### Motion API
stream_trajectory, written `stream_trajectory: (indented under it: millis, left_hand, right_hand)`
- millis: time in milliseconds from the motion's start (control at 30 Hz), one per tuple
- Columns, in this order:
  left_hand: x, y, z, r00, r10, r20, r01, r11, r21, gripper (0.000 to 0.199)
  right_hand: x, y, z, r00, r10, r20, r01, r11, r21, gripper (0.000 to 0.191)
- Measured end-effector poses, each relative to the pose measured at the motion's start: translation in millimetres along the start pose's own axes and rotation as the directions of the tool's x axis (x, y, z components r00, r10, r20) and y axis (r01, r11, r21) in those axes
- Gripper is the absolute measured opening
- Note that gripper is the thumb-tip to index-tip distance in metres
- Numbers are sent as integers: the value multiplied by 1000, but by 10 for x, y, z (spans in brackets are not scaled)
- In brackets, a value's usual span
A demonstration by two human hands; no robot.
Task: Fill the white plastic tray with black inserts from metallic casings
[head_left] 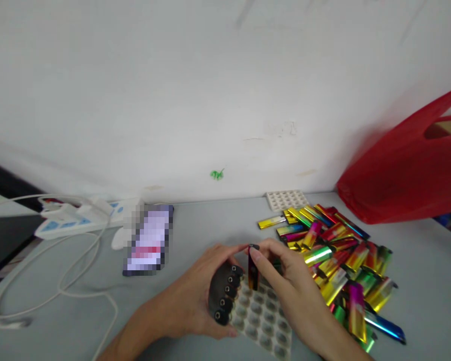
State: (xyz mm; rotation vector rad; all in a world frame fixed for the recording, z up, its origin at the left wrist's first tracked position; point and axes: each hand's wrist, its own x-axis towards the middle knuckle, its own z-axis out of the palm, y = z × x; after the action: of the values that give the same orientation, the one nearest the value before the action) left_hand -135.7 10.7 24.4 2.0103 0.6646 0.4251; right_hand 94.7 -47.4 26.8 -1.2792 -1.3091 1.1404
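A pale tray (265,321) with rows of round pockets lies at the bottom centre, tilted toward me. Along its left end stands a row of several dark-topped pieces (227,296), each with a small ring on top. My left hand (190,291) is wrapped round that end of the tray and the row. Between thumb and fingers, my right hand (291,281) pinches one shiny dark red and gold piece (253,271), upright over the tray beside the row. The fingertips of my left hand come close to its top.
A pile of shiny coloured pieces (332,255) spreads at the right. Behind it, a second pocketed tray (285,199) lies by the wall. A red bag (402,170) stands at far right. Left are a phone (148,240), power strip (63,225) and white cables (62,273).
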Motion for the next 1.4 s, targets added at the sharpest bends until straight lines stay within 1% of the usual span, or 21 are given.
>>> stream_trajectory:
  millis: [167, 267, 333, 400, 467, 533, 700, 767, 833, 867, 933, 1000, 1067, 1167, 1233, 1400]
  left_hand:
    - [-32, -31, 16, 999, -33, -9, 33, 999, 0, 115]
    - [-47, -52, 19, 999, -47, 0, 47, 999, 11, 120]
    - [-53, -65, 18, 999, -47, 7, 47, 999, 26, 121]
    - [-58, -75, 18, 999, -43, 1, 43, 998, 50, 119]
    - [-61, -79, 17, 999, -33, -8, 34, 996, 77, 119]
    - [-60, -73, 14, 1000, -24, -7, 24, 996, 88, 120]
    - [-36, -27, 1, 999, -39, 9, 38, 997, 65, 117]
    - [-28, -14, -1, 998, -55, 21, 53, 997, 58, 116]
    - [-27, -10, -2, 998, -64, 19, 63, 997, 54, 116]
    - [-28, -9, -3, 998, -65, 14, 65, 997, 50, 116]
    - [-30, -3, -11, 998, -63, 8, 63, 997, 33, 114]
    - [-30, 15, -30, 998, -55, 19, 55, 998, 15, 106]
    - [-27, 41, -55, 998, -52, 32, 52, 999, 16, 95]
    - [-24, 76, -86, 997, -59, 41, 57, 998, 37, 85]
    - [-22, 92, -95, 997, -64, 44, 62, 997, 40, 83]
    - [-12, 111, -98, 997, -61, 51, 59, 998, 35, 80]
  right_hand:
    - [-19, -48, 2, 997, -73, -13, 68, 971, -228, 25]
    - [-23, -96, -13, 982, -186, 29, 185, 920, -345, 17]
    - [-25, -116, -29, 954, -289, 83, 297, 859, -416, 11]
    - [-28, -120, -46, 916, -381, 129, 395, 793, -464, 10]
    - [-29, -109, -62, 884, -439, 159, 457, 744, -487, 11]
    - [-25, -93, -77, 866, -462, 192, 491, 709, -506, 11]
    - [-4, -91, -137, 830, -465, 309, 554, 617, -559, 9]
    - [-3, -109, -175, 826, -447, 344, 563, 620, -546, 11]
    - [-4, -128, -219, 837, -422, 349, 547, 662, -511, 10]
    - [-2, -135, -241, 850, -408, 334, 526, 690, -497, 10]
    - [14, -144, -285, 885, -375, 276, 466, 731, -499, 16]
    - [45, -143, -327, 916, -330, 228, 400, 731, -552, 19]
    - [82, -135, -367, 932, -276, 233, 361, 694, -623, 18]
    - [116, -125, -427, 928, -209, 309, 369, 639, -675, 21]
    - [119, -128, -461, 918, -180, 352, 383, 626, -679, 24]
    - [114, -141, -497, 911, -142, 387, 388, 614, -687, 25]
